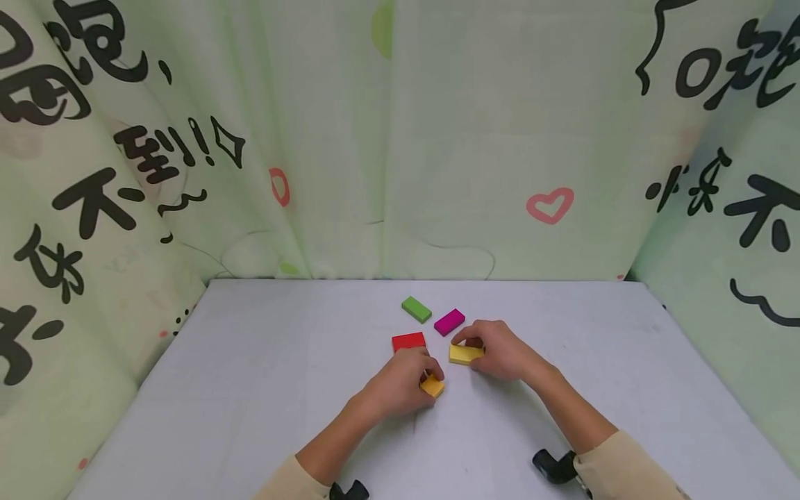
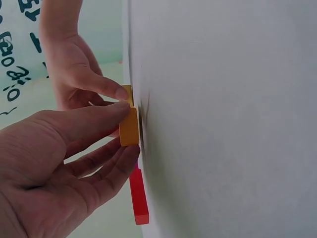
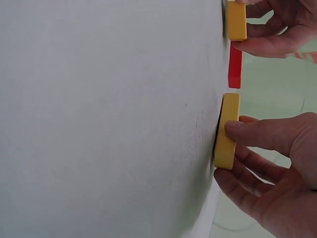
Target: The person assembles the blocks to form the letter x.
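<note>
In the head view, my left hand [image 1: 403, 382] pinches an orange block [image 1: 432, 386] between thumb and fingers, close to the tabletop. My right hand [image 1: 503, 351] grips a yellow block [image 1: 464, 355] the same way, a little farther back and to the right. The left wrist view shows the thumb on one face of the orange block [image 2: 129, 127]. In the right wrist view, the thumb lies against the yellow block [image 3: 228, 134]. A red block [image 1: 408, 341] lies just beyond my left hand, which partly covers it. The two held blocks stand apart.
A green block [image 1: 416, 309] and a magenta block [image 1: 450, 321] lie on the white table [image 1: 281, 361] beyond the hands. A pale green curtain [image 1: 462, 139] with dark lettering encloses the back and both sides. Black wrist cameras [image 1: 555, 467] sit near the sleeves.
</note>
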The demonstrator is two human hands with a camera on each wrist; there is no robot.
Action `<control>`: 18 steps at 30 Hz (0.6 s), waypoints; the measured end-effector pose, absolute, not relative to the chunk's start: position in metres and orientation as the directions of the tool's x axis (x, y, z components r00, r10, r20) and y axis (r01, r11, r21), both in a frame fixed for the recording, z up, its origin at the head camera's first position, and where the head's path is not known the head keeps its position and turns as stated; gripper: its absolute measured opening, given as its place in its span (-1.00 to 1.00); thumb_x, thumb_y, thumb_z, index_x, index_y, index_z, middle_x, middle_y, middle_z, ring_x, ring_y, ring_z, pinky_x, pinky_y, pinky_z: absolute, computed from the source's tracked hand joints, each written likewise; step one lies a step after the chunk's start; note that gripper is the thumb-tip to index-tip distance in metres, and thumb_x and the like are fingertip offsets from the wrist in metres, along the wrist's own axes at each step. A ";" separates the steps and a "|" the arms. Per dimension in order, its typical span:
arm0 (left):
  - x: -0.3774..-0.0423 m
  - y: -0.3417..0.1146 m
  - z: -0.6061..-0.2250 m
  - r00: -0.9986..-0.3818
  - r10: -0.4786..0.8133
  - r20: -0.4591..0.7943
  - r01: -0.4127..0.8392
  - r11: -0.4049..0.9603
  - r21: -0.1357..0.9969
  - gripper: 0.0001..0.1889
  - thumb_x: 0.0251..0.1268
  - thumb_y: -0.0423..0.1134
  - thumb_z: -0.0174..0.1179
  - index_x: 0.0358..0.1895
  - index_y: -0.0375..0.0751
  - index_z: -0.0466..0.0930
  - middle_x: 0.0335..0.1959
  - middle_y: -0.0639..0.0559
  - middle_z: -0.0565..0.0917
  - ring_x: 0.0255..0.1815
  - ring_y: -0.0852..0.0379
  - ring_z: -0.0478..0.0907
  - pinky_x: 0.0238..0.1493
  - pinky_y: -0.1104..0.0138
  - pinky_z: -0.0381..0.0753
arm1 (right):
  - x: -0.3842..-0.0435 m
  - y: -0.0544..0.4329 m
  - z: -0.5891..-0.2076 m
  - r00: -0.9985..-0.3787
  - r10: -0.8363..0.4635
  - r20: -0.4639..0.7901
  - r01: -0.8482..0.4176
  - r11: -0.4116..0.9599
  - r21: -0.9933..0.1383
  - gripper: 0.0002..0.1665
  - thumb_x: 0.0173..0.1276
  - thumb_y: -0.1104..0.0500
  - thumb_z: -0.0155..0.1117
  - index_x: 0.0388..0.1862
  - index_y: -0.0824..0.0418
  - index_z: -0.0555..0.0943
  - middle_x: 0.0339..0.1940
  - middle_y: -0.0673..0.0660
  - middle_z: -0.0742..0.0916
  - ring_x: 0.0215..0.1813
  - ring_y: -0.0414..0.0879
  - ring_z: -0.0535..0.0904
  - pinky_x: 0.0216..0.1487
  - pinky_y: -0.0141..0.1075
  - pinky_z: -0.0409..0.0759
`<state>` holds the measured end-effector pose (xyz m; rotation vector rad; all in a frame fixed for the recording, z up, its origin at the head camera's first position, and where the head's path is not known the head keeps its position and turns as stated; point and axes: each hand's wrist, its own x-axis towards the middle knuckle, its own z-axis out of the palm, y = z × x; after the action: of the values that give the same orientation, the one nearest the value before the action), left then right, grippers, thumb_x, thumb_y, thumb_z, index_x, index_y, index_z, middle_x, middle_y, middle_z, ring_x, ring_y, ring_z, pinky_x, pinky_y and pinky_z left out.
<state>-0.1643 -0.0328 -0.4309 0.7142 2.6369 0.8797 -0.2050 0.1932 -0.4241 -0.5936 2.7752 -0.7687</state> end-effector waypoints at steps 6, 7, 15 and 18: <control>-0.164 -0.033 -0.433 -0.837 0.536 -0.107 0.373 0.704 0.605 -0.73 0.13 -0.35 0.55 -0.07 -0.13 0.81 -0.29 0.20 0.57 -0.26 0.29 0.51 -0.24 0.55 0.56 | -0.199 0.195 -0.420 -0.903 -0.421 -0.085 -0.316 0.786 -0.532 -0.54 0.22 0.42 0.47 0.10 0.16 0.76 -0.19 0.03 0.71 -0.11 -0.10 0.57 0.00 -0.18 0.67; -0.164 -0.033 -0.433 -0.835 0.542 -0.101 0.381 0.700 0.604 -0.73 0.13 -0.35 0.55 -0.08 -0.14 0.81 -0.29 0.20 0.57 -0.26 0.29 0.50 -0.24 0.55 0.55 | -0.198 0.195 -0.420 -0.903 -0.420 -0.084 -0.315 0.785 -0.534 -0.54 0.21 0.42 0.46 0.10 0.15 0.76 -0.19 0.03 0.70 -0.12 -0.10 0.56 -0.02 -0.20 0.66; -0.162 -0.034 -0.431 -0.829 0.552 -0.091 0.397 0.694 0.600 -0.74 0.12 -0.36 0.55 -0.09 -0.14 0.80 -0.30 0.18 0.57 -0.29 0.33 0.46 -0.24 0.54 0.54 | -0.189 0.197 -0.415 -0.906 -0.413 -0.091 -0.303 0.785 -0.540 -0.51 0.19 0.42 0.46 0.11 0.12 0.77 -0.23 0.01 0.68 -0.15 -0.11 0.54 -0.12 -0.27 0.61; -0.161 -0.033 -0.430 -0.828 0.553 -0.092 0.398 0.696 0.598 -0.73 0.12 -0.36 0.55 -0.09 -0.13 0.80 -0.30 0.17 0.57 -0.27 0.31 0.48 -0.23 0.54 0.55 | -0.186 0.196 -0.414 -0.909 -0.406 -0.095 -0.296 0.789 -0.539 -0.51 0.19 0.41 0.48 0.11 0.12 0.77 -0.24 0.00 0.68 -0.16 -0.11 0.54 -0.14 -0.29 0.61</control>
<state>-0.1614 -0.0333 -0.4303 0.7564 2.6414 0.8406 -0.1856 0.1964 -0.4137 -0.5511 2.7734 -0.7844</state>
